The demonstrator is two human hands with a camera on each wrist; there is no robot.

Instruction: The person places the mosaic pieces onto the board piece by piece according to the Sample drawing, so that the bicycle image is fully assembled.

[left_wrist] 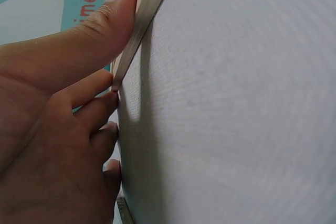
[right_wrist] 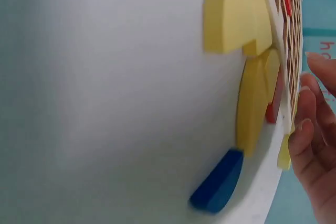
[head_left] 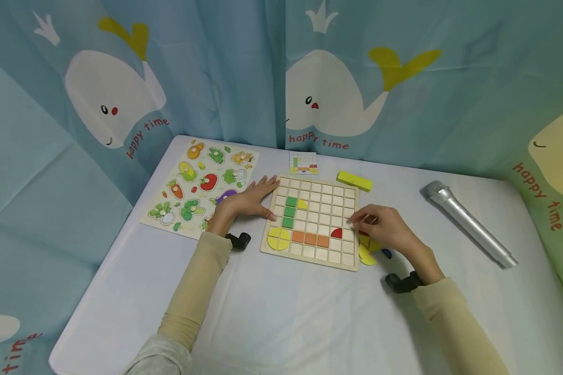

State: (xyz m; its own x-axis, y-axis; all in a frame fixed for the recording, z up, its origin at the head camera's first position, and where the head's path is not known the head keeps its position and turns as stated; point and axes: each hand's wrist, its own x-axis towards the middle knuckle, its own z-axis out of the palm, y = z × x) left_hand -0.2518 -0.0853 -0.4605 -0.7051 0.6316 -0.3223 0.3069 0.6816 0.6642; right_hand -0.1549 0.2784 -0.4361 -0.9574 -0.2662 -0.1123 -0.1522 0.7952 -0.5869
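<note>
A wooden grid board (head_left: 309, 264) lies mid-table with green squares (head_left: 289, 212), orange squares (head_left: 310, 239), a yellow circle of quarter pieces (head_left: 279, 238), a yellow quarter (head_left: 302, 204) and a red quarter (head_left: 336, 233). My left hand (head_left: 245, 202) rests spread along the board's left edge, the thumb touching the rim (left_wrist: 144, 30). At the right edge hovers my right hand (head_left: 384, 226), fingers loosely bent; no piece shows between them in the right wrist view. Below that hand lie yellow pieces (right_wrist: 252, 103), a red piece (right_wrist: 272, 109) and a blue piece (right_wrist: 218, 182).
A vegetable puzzle board (head_left: 169, 179) lies at the left, partly behind the left hand. Behind the grid board are a small pattern card (head_left: 303, 162) and a yellow bar (head_left: 354, 180). A silver microphone (head_left: 469, 224) lies at the right. Curtains (head_left: 244, 67) hang behind the table.
</note>
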